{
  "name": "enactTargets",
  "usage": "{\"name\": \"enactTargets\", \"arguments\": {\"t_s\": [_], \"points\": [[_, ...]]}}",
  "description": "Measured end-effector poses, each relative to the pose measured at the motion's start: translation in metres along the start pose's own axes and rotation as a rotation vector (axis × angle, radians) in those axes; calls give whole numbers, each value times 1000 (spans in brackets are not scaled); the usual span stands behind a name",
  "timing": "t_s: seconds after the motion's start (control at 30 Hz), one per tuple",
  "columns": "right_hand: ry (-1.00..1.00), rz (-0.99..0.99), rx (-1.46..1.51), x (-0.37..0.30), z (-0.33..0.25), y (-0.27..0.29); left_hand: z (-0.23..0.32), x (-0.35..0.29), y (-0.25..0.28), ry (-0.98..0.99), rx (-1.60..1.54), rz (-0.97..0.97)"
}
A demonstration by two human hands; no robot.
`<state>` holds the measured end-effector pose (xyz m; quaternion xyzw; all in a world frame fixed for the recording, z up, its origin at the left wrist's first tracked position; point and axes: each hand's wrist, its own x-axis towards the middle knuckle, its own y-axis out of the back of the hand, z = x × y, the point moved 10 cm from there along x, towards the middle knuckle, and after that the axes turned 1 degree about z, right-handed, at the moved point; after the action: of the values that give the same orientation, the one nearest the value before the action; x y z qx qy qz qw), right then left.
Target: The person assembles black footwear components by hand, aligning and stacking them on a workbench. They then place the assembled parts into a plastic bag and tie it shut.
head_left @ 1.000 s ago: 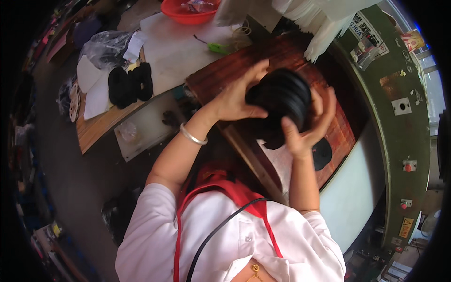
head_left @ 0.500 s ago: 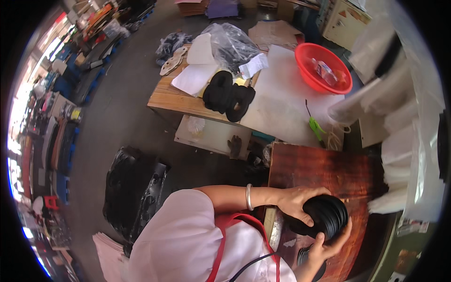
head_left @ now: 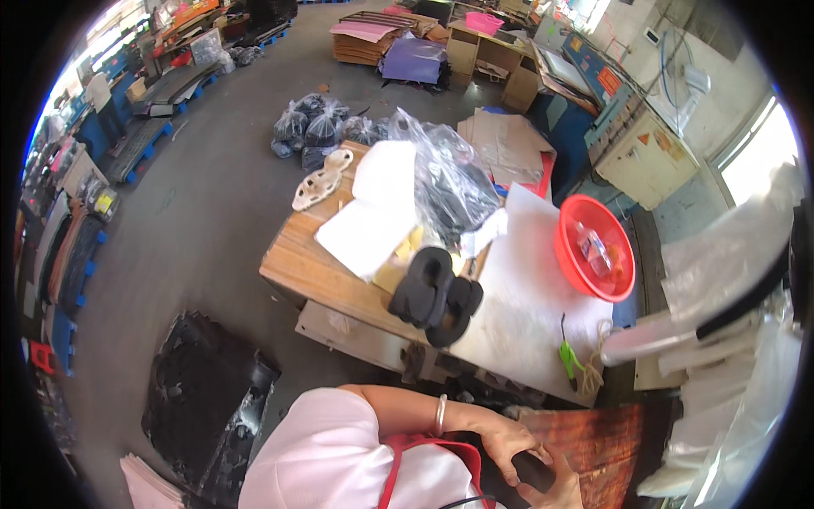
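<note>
At the lower right, my left hand (head_left: 506, 443) curls around the upper left of a stack of thin black round-ended pieces (head_left: 532, 472). My right hand (head_left: 558, 485) grips the stack from the other side, its fingers meeting those of my left. Much of the stack is hidden by my fingers and the lower edge of the picture. Below it lies a reddish-brown glossy tabletop (head_left: 606, 437). Ahead, on the joined table, sit thick black foam pieces with openings (head_left: 421, 284).
A wooden table (head_left: 297, 254) holds white paper (head_left: 360, 229) and a clear bag of dark things (head_left: 449, 182). On its white-covered right part stand a red basin (head_left: 627, 288) and a green-handled tool (head_left: 569, 360). Black sheeting (head_left: 199, 407) lies on the floor at left; plastic sheets (head_left: 721, 373) hang at right.
The view has tilted up, so my hands and the stack sit lower in the picture. My right hand has come over the stack, closer to my left. Both still hold it.
</note>
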<state>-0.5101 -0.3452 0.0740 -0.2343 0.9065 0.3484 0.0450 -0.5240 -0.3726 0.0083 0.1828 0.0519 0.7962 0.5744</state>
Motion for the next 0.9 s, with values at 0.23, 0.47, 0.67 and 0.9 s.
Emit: {"name": "enactTargets", "arguments": {"t_s": [0.23, 0.47, 0.67, 0.9], "points": [[-350, 105, 279, 73, 20, 6, -46, -109, 116, -58, -81, 654], [-330, 615, 328, 149, 62, 58, -99, -296, 189, 269, -132, 984], [-236, 812, 916, 245, 95, 14, -105, -339, 208, 394, -111, 1026], [-558, 645, 1290, 263, 167, -196, -147, -337, 218, 482, -58, 1208]]}}
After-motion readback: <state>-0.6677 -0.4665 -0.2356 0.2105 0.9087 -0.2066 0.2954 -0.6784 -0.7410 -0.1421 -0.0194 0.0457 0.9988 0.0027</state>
